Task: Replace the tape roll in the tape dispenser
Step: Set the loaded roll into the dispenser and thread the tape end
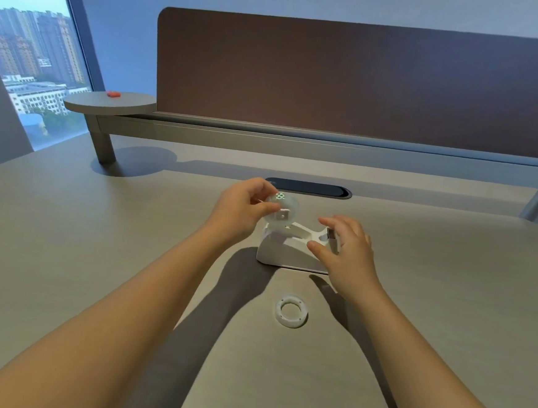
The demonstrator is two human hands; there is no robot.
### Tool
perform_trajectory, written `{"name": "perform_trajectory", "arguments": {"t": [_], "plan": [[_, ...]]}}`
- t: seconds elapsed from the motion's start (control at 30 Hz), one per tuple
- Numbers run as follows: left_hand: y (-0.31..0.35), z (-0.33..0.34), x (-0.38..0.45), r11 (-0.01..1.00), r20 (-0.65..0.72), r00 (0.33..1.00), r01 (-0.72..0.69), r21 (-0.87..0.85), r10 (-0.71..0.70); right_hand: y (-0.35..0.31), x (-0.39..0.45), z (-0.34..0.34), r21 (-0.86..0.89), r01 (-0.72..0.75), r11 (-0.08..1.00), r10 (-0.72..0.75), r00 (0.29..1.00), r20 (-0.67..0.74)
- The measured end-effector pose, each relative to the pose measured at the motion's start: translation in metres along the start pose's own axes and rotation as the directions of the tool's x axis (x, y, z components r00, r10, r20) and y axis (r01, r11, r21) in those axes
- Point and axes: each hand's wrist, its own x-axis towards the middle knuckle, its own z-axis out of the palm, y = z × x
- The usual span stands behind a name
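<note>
Just above frame centre, I am pinching the tape roll [281,209] in my left hand [240,209] over the dispenser [293,247], while my empty right hand [347,252] is spreading wide, steadying its cutter end for seating.

The pale wood-grain desk [96,254] is carrying it all, and the white tape dispenser [293,250] is sitting around its middle, well short of the far edge. A white ring-shaped core [291,312] is lying flat just nearer the front edge. A dark oval cable slot [310,188] is lying flush beyond the dispenser, and a shelf leg [103,147] is standing towards the far left corner.
</note>
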Motion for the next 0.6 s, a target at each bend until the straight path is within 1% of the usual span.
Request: {"name": "perform_trajectory", "arguments": {"t": [0.1, 0.2, 0.4, 0.53, 0.6], "plan": [[-0.003, 0.008, 0.008, 0.998, 0.051, 0.998, 0.018, 0.052, -0.020, 0.002, 0.008, 0.007, -0.026, -0.040, 0.999, 0.041, 0.996, 0.074], [-0.006, 0.012, 0.014, 0.995, 0.101, 0.995, 0.015, 0.100, -0.025, 0.005, 0.012, 0.011, -0.010, -0.023, 1.000, 0.024, 0.993, 0.112], [-0.008, 0.014, 0.017, 0.983, 0.208, 0.978, -0.029, 0.184, -0.010, 0.010, 0.014, 0.016, 0.039, 0.013, 0.999, -0.016, 0.995, 0.097], [-0.016, 0.016, 0.020, 0.961, 0.244, 0.969, -0.041, 0.274, -0.028, 0.012, 0.015, 0.018, 0.046, 0.022, 0.999, -0.026, 0.996, 0.087], [-0.020, 0.016, 0.020, 0.973, 0.242, 0.969, -0.012, 0.230, -0.045, 0.012, 0.014, 0.018, 0.042, 0.023, 0.999, -0.027, 0.996, 0.087]]}}
